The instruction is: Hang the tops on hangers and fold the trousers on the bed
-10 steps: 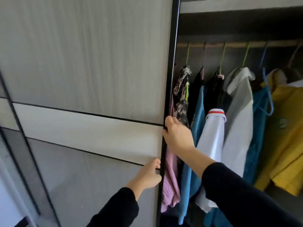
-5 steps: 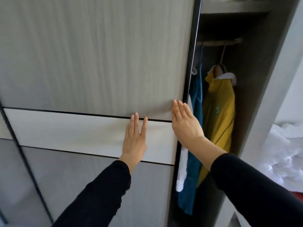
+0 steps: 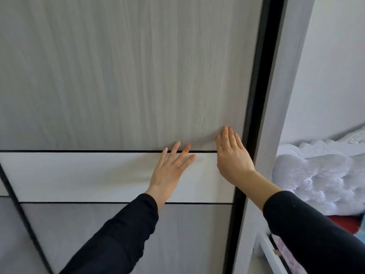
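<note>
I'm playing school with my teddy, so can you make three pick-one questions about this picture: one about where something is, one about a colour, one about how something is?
1. Where is the right hand? A) on the wardrobe door, by its black edge B) on a pillow C) on a hanger
2. What colour are the sleeves? A) red B) black C) yellow
3. How are the left hand's fingers? A) in a fist B) straight and spread on the door C) pinching a shirt

Answers: 1 A, it presses the grey panel beside the black strip. 2 B, both arms wear black. 3 B, every finger lies flat, holding nothing.
</note>
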